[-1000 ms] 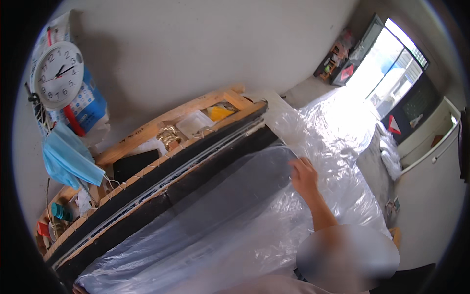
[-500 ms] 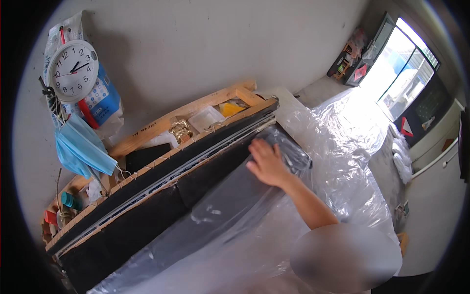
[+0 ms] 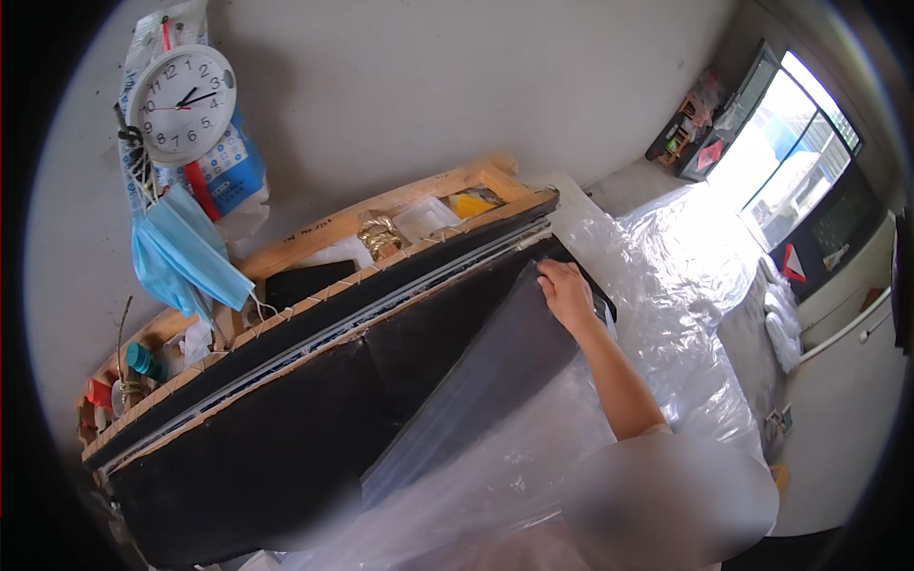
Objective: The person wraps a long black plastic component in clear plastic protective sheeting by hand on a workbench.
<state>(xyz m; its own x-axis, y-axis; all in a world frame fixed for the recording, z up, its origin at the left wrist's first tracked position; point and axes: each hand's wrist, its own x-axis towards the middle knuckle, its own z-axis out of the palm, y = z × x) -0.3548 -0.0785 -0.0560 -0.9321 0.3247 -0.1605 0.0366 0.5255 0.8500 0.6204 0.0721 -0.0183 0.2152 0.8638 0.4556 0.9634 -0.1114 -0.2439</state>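
Note:
My right hand (image 3: pixel 565 293) reaches up from the lower right. Its fingers are closed on the upper edge of a clear plastic sheet (image 3: pixel 476 400), near the far right corner of a black panel (image 3: pixel 276 438). From that hand the sheet slants down to the lower left, covering the panel's right part and leaving its left part bare. The panel leans beside a long wooden frame (image 3: pixel 324 228) with a black cloth side. My left hand is not in view.
The wooden frame holds a gold cord bundle (image 3: pixel 379 236), a white tray (image 3: pixel 426 221) and a teal bottle (image 3: pixel 143 362). Above hang a clock (image 3: pixel 181 105) and blue masks (image 3: pixel 186 252). More crumpled clear plastic (image 3: pixel 657 314) spreads rightward toward a bright glass door (image 3: pixel 795 143).
My right hand has gone from lying spread on the sheet to gripping its edge, slightly further right. The sheet has been drawn back, baring more of the black panel. The view has shifted slightly.

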